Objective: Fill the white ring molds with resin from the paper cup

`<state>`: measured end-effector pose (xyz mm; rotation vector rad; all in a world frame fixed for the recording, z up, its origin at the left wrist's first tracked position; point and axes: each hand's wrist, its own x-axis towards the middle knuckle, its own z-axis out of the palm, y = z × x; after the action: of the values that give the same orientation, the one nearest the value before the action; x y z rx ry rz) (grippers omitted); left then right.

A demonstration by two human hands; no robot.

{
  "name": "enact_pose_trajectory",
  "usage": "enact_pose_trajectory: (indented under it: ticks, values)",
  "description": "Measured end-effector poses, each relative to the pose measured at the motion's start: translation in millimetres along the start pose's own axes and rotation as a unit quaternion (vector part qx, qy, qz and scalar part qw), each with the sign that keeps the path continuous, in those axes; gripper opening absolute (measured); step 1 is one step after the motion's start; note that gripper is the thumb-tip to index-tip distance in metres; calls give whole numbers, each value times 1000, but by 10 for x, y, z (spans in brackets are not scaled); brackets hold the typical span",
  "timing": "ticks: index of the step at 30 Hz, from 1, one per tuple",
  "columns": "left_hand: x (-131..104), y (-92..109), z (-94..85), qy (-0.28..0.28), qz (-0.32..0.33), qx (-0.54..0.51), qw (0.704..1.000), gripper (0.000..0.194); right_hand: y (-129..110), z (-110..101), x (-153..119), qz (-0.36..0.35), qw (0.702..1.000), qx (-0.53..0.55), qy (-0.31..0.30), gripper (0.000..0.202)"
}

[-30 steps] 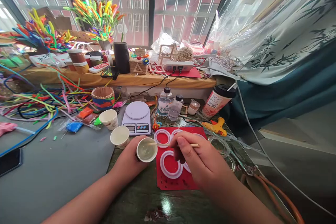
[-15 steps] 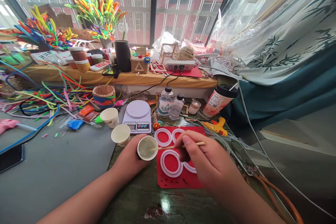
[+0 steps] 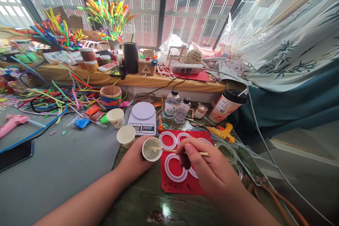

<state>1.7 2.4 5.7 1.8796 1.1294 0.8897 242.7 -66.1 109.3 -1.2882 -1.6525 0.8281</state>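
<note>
Our left hand (image 3: 138, 157) curls around the nearest paper cup (image 3: 152, 149); our right hand (image 3: 205, 164), nearly closed, pinches a wooden stick (image 3: 203, 154).

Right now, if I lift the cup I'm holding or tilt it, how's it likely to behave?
The cup would probably flex under a firm squeeze, since its rim looks thin and papery. Tilted, it could spill, being open-topped with liquid inside.
</note>
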Motion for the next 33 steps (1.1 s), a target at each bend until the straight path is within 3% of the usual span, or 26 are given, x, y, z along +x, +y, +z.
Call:
enact_pose_trajectory:
  ticks: [17, 24, 33]
  values:
    - [-1, -20, 6, -5, 6, 1, 1000, 41, 56, 33, 40, 68, 996, 50, 0, 49]
    - [-7, -11, 10, 9, 8, 2, 1000, 41, -60, 15, 47, 19, 1000, -11, -13, 46]
    - [3, -20, 10, 8, 18, 15, 1000, 41, -85, 28, 60, 7, 1000, -21, -18, 46]
